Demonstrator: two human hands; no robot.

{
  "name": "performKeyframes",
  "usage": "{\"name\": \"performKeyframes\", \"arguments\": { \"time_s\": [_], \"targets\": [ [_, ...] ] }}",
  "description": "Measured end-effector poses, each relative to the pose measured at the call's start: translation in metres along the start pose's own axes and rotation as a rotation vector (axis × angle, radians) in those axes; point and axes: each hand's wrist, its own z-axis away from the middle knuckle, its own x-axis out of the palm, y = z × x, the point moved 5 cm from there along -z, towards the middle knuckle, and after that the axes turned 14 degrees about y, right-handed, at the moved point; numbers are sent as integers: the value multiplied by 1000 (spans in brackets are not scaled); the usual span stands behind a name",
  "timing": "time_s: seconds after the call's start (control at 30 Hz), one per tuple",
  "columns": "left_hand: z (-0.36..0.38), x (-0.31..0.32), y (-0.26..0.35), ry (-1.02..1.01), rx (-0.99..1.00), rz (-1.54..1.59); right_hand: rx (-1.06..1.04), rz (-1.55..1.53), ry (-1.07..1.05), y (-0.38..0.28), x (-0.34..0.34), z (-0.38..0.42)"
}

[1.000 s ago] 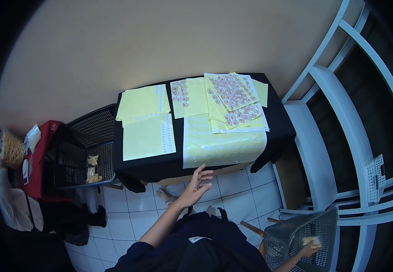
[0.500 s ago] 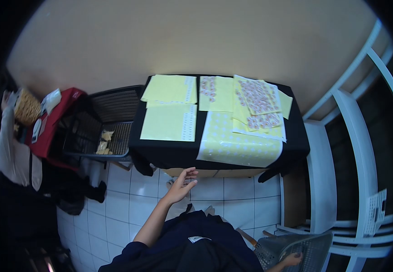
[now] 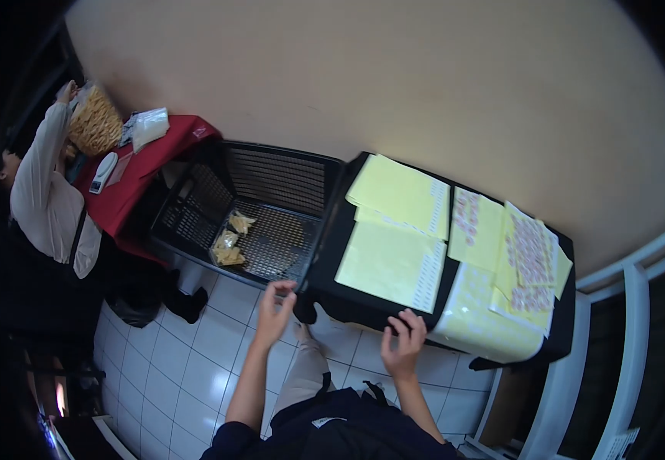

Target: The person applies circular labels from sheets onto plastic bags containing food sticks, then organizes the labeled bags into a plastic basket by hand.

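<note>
— At far left, what's there?
— Another person (image 3: 37, 195) by a red table (image 3: 144, 172), white tile floor (image 3: 194, 360) below.
— Centre?
— One black basket (image 3: 252, 211); left hand (image 3: 273, 310) open, empty, near its rim.
— Right?
— Black-clothed table (image 3: 348, 295), two plain yellow sheets (image 3: 394, 261); right hand (image 3: 403, 349) spread at its edge, holding nothing. No writing readable.

The small round stickers (image 3: 530, 251) on the sheets at right centre are too small to read. The packets (image 3: 229, 241) in the black basket (image 3: 271, 184) left of centre are too small to identify. The white rack (image 3: 616, 360) runs off the lower right edge into dark vignette. At upper left, another person's hand (image 3: 65, 90) is half hidden behind a woven basket (image 3: 96, 123). The table (image 3: 348, 307) legs are hidden under its black cloth.
</note>
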Motion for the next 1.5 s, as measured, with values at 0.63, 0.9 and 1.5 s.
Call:
{"name": "performKeyframes", "arguments": {
  "time_s": [0.63,0.9,1.5],
  "targets": [
    [-262,-189,-376,-274,-918,-1732,116,523,-79,-28,139,-15],
    [-259,-214,-386,-45,-891,-1352,143,528,-46,-33,137,-20],
    [-298,-98,-299,-1073,-84,-1826,254,285,109,-41,126,-30]
  ]
}}
